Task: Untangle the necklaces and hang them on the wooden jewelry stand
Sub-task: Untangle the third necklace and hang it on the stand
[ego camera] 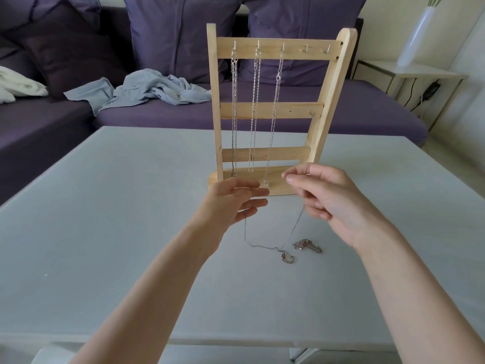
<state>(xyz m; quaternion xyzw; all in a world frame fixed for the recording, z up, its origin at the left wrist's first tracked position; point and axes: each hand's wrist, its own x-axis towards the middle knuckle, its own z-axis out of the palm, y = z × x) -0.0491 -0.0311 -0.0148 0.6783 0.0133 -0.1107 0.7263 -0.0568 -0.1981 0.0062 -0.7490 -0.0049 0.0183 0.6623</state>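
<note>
The wooden jewelry stand (273, 109) stands upright at the far middle of the table. Three silver necklaces (253, 106) hang from its three left top hooks; the two right top hooks are bare. My left hand (236, 198) and my right hand (322, 195) are raised in front of the stand's base, each pinching one side of a thin silver necklace (262, 246). Its chain drops from both hands to the table, where its pendant (288, 258) lies. A bunched chain (307, 245) lies on the table just right of the pendant.
The pale grey table (118, 219) fills the foreground. Behind it is a purple sofa (162, 114) with cushions, a crumpled blue shirt (147, 90) and a white cloth (18, 86). A side table with a white vase (417, 35) stands at the far right.
</note>
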